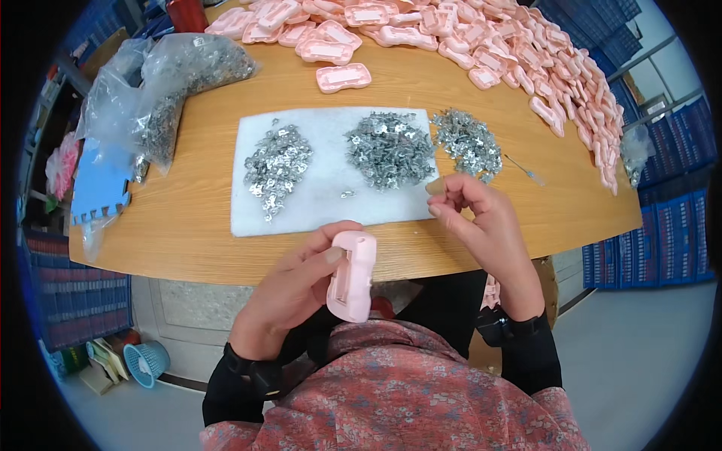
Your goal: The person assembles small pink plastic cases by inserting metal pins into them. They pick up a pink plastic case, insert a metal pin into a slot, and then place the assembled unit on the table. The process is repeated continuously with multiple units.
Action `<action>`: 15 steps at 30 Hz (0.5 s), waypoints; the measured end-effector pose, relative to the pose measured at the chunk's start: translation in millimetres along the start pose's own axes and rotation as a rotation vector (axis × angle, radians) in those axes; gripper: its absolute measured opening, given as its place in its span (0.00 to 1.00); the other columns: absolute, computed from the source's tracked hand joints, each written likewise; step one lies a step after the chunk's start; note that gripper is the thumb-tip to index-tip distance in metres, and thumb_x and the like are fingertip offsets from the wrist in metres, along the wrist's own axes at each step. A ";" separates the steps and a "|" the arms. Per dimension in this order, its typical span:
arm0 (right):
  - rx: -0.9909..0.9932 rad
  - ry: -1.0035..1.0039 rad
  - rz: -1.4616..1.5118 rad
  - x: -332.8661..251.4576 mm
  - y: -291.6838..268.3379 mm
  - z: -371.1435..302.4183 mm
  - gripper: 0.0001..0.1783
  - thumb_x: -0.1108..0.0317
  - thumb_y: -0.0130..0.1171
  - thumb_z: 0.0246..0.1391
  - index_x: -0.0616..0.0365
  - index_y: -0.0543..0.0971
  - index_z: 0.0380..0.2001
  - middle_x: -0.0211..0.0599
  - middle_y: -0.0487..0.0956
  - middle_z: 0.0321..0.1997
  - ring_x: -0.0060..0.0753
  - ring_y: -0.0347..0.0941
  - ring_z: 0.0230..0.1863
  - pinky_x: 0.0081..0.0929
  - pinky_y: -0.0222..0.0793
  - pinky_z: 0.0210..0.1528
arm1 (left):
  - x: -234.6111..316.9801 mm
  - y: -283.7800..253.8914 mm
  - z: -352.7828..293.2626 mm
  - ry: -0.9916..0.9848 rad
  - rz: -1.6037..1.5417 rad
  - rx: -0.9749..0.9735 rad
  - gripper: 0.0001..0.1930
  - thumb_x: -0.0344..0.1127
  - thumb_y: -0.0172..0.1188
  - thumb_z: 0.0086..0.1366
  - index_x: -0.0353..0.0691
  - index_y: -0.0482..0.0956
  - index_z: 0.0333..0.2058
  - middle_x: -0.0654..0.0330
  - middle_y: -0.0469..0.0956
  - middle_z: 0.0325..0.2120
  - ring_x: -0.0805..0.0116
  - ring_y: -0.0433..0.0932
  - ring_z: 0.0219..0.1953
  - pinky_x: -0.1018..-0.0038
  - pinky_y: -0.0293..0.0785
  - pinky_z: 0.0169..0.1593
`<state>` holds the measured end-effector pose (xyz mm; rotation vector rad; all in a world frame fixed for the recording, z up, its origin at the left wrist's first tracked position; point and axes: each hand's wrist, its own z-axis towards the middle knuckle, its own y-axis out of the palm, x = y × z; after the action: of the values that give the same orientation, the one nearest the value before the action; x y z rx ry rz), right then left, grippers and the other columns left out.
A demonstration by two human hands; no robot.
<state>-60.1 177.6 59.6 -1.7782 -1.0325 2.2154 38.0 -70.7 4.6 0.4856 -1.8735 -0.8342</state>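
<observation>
My left hand (295, 279) is closed around a pink plastic shell (353, 276), held up on end in front of the table edge with the thumb on its recessed side. My right hand (475, 218) hovers over the right edge of a white foam mat (323, 161), thumb and fingers drawn together. A tan covering wraps one fingertip; anything pinched there is too small to make out. Small silvery metal pieces form a left pile (277, 167) and a larger middle pile (389, 150) on the mat. Between them lie a few loose pieces (347, 194).
Another metal heap (468, 144) sits right of the mat, beside a thin tool (525, 170). Many pink shells (489, 45) cover the table's far and right side. Clear bags of metal parts (177, 83) and a blue foam piece (99, 180) occupy the left.
</observation>
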 end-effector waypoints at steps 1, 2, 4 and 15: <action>0.014 -0.025 0.011 -2.1 8.4 8.3 0.12 0.71 0.65 0.54 0.63 0.77 0.40 0.33 0.78 0.29 0.21 0.71 0.30 0.21 0.70 0.36 | 1.9 -1.2 -3.7 0.032 -0.072 0.052 0.27 0.39 0.59 0.69 0.36 0.64 0.62 0.58 0.79 0.43 0.68 0.82 0.41 0.69 0.81 0.42; -0.027 -0.051 -0.019 -7.0 17.3 14.0 0.11 0.71 0.64 0.55 0.62 0.77 0.40 0.33 0.78 0.29 0.23 0.72 0.30 0.22 0.71 0.36 | 2.9 -5.2 -7.8 0.047 -0.074 0.030 0.27 0.39 0.60 0.68 0.35 0.64 0.61 0.58 0.78 0.44 0.69 0.81 0.43 0.69 0.81 0.42; -0.112 -0.103 -0.080 -19.9 40.1 25.4 0.09 0.71 0.63 0.55 0.61 0.77 0.39 0.34 0.78 0.29 0.25 0.75 0.31 0.24 0.72 0.36 | 4.9 -17.4 -19.0 0.079 -0.082 -0.011 0.27 0.39 0.61 0.67 0.35 0.66 0.60 0.58 0.78 0.45 0.72 0.80 0.45 0.70 0.80 0.44; -0.335 -0.577 -0.289 -45.0 148.6 89.8 0.09 0.75 0.59 0.49 0.57 0.76 0.36 0.42 0.78 0.34 0.49 0.74 0.42 0.41 0.71 0.43 | -9.2 -76.5 -46.2 0.345 -0.483 -0.077 0.24 0.43 0.67 0.61 0.41 0.70 0.52 0.52 0.78 0.41 0.56 0.81 0.43 0.62 0.81 0.47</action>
<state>-80.7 4.1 18.9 -0.9757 -1.7290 2.5203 81.3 -132.3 -44.3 0.9905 -1.4179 -1.0545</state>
